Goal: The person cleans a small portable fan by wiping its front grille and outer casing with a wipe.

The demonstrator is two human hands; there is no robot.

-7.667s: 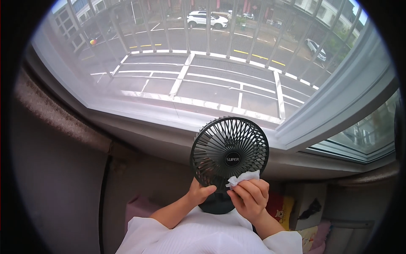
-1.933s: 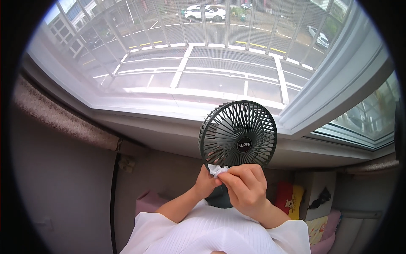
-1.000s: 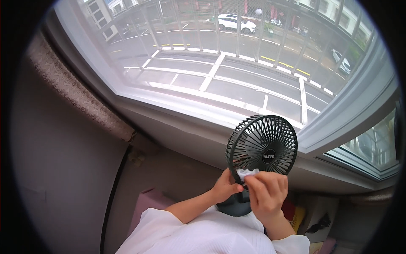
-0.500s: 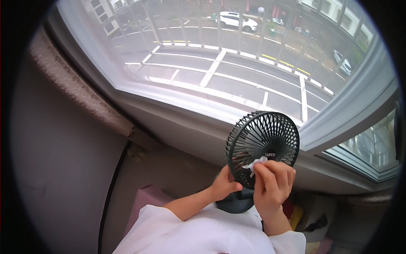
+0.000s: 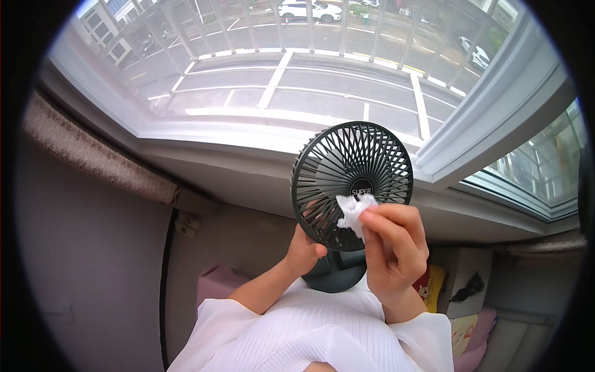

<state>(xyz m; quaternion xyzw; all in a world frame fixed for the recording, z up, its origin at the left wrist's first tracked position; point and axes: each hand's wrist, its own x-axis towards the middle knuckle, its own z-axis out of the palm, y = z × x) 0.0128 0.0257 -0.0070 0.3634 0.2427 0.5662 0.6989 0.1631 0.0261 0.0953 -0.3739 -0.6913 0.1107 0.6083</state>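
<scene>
Wide window [image 5: 297, 93] (daylit, barred outside), pale sill [image 5: 204, 146], grey wall [image 5: 93, 248], pink cushion [image 5: 214, 285]

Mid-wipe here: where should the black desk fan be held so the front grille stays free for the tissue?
Grip the black desk fan low, at the short neck above its round base, coming from behind on the left, where the left hand already is. The grille faces the person, so that keeps it free for the right hand pinching the white tissue.

I see open air left of the black fan [image 5: 352, 185]; the window frame [image 5: 489, 124] crowds it close behind and right.
</scene>
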